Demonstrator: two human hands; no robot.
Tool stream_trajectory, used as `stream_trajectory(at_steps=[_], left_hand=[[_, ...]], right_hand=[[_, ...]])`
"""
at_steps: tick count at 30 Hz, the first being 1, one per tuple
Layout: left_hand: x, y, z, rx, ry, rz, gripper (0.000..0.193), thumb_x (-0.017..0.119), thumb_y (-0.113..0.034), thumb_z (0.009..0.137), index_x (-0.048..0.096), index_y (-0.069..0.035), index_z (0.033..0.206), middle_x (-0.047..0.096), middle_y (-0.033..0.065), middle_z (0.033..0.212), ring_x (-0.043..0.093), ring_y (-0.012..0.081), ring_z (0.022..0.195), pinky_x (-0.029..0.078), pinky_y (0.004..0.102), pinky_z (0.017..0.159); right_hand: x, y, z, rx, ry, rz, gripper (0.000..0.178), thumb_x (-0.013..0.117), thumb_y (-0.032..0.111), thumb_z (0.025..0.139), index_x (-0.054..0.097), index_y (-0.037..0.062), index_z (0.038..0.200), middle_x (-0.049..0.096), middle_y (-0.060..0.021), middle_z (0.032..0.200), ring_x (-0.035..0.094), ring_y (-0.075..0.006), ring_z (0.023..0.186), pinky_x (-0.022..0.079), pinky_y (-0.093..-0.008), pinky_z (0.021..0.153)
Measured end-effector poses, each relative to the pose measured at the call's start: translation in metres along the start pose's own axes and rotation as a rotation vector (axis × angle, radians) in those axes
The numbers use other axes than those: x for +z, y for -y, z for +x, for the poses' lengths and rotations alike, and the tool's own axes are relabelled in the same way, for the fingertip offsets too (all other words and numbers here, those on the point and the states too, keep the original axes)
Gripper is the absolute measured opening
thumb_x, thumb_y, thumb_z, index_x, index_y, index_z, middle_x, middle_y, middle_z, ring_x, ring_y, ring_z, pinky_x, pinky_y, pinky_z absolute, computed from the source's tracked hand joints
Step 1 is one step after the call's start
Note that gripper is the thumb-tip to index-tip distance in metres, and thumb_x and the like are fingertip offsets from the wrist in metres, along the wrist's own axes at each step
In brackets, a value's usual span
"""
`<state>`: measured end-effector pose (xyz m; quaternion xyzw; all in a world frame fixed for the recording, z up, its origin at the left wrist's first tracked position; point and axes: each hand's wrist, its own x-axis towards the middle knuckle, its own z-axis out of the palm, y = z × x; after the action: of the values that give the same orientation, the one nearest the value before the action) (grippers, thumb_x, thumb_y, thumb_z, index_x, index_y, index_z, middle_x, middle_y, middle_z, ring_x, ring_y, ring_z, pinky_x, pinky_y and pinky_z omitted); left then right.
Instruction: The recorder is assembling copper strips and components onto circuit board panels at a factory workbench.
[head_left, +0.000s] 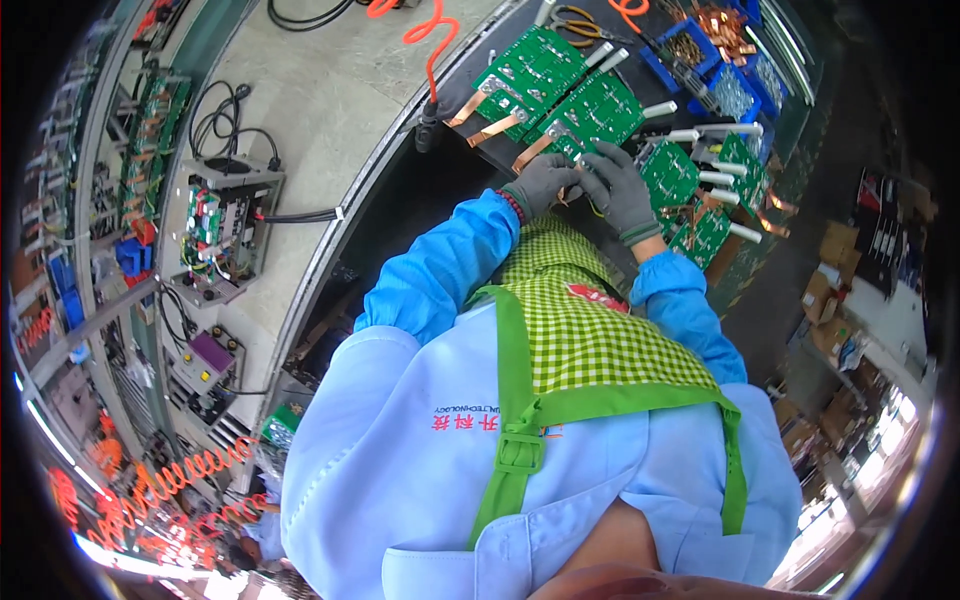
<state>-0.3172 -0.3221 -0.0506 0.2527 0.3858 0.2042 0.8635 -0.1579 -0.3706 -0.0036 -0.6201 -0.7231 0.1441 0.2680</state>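
My left hand, in a grey glove, is closed with its fingertips pinched together near the front edge of a green circuit board. Beside it my right hand, gloved alike, has its fingers bent in toward the left one. A small coppery piece shows between the fingertips, too small and covered to name. A second green circuit board lies to the left of the first. Flat copper strips stick out from the boards' near edges, and white cylindrical parts from their far and right sides.
More green boards lie right of my hands. Blue bins of small metal parts stand at the back right, near a dark power screwdriver. Orange-handled scissors lie behind the boards. A black tool hangs on an orange coiled cord at left.
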Motion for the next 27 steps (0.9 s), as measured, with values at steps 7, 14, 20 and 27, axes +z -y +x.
stream_trajectory(at_steps=[7, 14, 20, 27], left_hand=[[-0.018, 0.006, 0.009, -0.007, 0.06, -0.003, 0.023, 0.057, -0.01, 0.086, 0.056, 0.005, 0.103, 0.062, 0.0096, 0.09, 0.06, 0.0145, 0.077, 0.049, 0.0246, 0.069], [-0.006, -0.006, -0.006, -0.117, 0.026, -0.139, 0.025, 0.058, -0.012, 0.088, 0.053, 0.002, 0.109, 0.06, 0.0103, 0.092, 0.062, 0.0159, 0.081, 0.053, 0.0256, 0.07], [-0.071, 0.05, -0.031, -0.239, 0.029, -0.273, 0.026, 0.05, -0.01, 0.091, 0.05, 0.002, 0.115, 0.059, 0.0127, 0.104, 0.059, 0.0206, 0.098, 0.05, 0.025, 0.086], [-0.016, 0.039, -0.049, -0.32, -0.006, -0.235, 0.025, 0.049, -0.003, 0.091, 0.047, 0.003, 0.115, 0.06, 0.0161, 0.098, 0.06, 0.0186, 0.086, 0.05, 0.0238, 0.072]], right_hand=[[0.007, 0.004, -0.006, 0.067, -0.007, 0.071, 0.027, 0.061, 0.034, 0.085, 0.063, 0.0086, 0.094, 0.053, -0.0104, 0.12, 0.059, -0.0289, 0.098, 0.052, -0.0385, 0.077], [-0.039, 0.015, -0.035, 0.14, -0.016, -0.043, 0.025, 0.064, 0.034, 0.082, 0.062, 0.0086, 0.086, 0.058, -0.0088, 0.11, 0.061, -0.0289, 0.086, 0.052, -0.0387, 0.07], [-0.103, -0.061, -0.1, 0.547, -0.245, -0.317, 0.028, 0.064, 0.026, 0.082, 0.059, 0.008, 0.103, 0.059, -0.014, 0.103, 0.058, -0.034, 0.091, 0.048, -0.0428, 0.075], [-0.089, -0.129, -0.113, 0.762, -0.409, -0.276, 0.039, 0.065, 0.037, 0.078, 0.06, 0.0056, 0.1, 0.061, -0.0182, 0.098, 0.058, -0.0375, 0.09, 0.046, -0.0451, 0.08]])
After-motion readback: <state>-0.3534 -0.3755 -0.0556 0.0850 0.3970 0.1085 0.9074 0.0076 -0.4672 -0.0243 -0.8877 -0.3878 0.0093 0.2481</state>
